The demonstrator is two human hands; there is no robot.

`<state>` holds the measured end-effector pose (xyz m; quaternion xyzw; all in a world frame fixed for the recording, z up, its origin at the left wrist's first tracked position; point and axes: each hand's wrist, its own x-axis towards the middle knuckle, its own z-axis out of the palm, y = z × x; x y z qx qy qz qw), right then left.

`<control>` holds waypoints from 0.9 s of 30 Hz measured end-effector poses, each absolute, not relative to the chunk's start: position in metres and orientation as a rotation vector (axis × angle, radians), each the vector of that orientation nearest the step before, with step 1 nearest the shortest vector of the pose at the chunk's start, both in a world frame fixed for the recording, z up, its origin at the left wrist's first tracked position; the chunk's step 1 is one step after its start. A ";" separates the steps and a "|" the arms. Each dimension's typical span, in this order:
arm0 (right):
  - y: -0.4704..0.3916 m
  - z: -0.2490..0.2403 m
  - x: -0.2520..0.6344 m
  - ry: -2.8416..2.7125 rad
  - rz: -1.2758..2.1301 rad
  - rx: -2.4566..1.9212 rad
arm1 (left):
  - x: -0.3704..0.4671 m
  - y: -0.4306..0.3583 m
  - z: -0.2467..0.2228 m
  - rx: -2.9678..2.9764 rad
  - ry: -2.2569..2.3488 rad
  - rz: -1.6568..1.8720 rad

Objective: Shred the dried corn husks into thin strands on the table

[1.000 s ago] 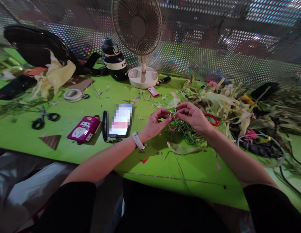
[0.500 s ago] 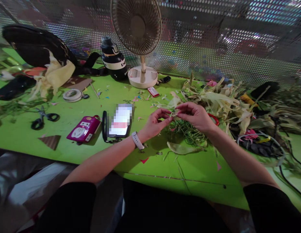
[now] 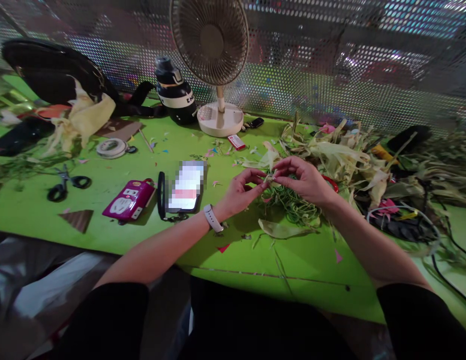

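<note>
My left hand [image 3: 245, 192] and my right hand [image 3: 302, 180] meet fingertip to fingertip, each closed in a pinch on a small pale strip of corn husk [image 3: 269, 177]. How the strip is folded is hidden by the fingers. Below and behind my right hand lies a tangle of green string [image 3: 298, 207]. A loose husk leaf [image 3: 283, 229] rests on the green table [image 3: 240, 267] just nearer to me. To the right is a large heap of dried corn husks [image 3: 340, 155]. A lit phone [image 3: 185, 186] in an open case lies left of my left hand.
A fan [image 3: 220, 120] and a black bottle [image 3: 176, 97] stand at the back. On the left are scissors [image 3: 67, 184], a purple pouch-like item [image 3: 129, 200], a tape roll [image 3: 111, 148] and a black bag [image 3: 56, 70]. A cable [image 3: 452, 277] runs along the right.
Both hands hold nearly the same place, with small finger movements at the husk strip. The whole view has shifted very slightly; nothing else has visibly moved.
</note>
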<state>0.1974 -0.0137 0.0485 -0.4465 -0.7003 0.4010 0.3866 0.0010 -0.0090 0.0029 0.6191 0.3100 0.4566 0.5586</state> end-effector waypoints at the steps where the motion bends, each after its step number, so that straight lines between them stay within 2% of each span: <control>1: -0.013 0.048 0.198 -1.782 1.027 -1.143 | 0.001 -0.009 0.003 1.468 0.727 1.077; 27: -0.020 0.051 0.196 -1.974 0.897 -1.254 | 0.000 -0.016 0.002 1.849 0.798 1.040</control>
